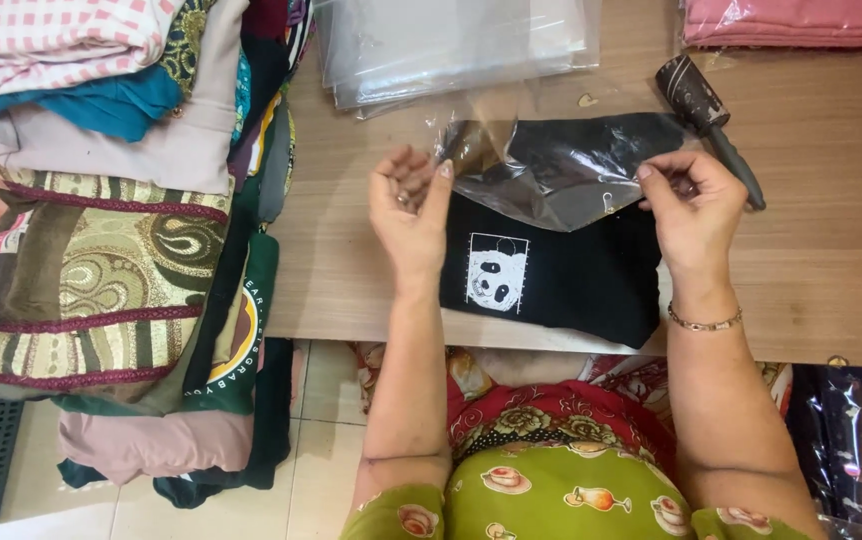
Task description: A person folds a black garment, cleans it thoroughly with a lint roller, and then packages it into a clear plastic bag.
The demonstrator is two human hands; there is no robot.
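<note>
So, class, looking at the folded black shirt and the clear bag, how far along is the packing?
Done: the black shirt lies folded on the table, panda print up. In hand: the left hand and right hand pinch the clear bag at its two edges over the shirt's top. Left: most of the shirt is outside the bag, and piles of clothes wait beside it.

Folded shirt (551,275) on table (831,300); clothes pile (111,250) left, lint roller (706,120) right, bags (451,45) behind.

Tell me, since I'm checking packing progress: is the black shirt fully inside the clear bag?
Partly in. The clear bag covers only the far end of the folded black shirt; its panda print lies bare outside the bag's mouth.
</note>
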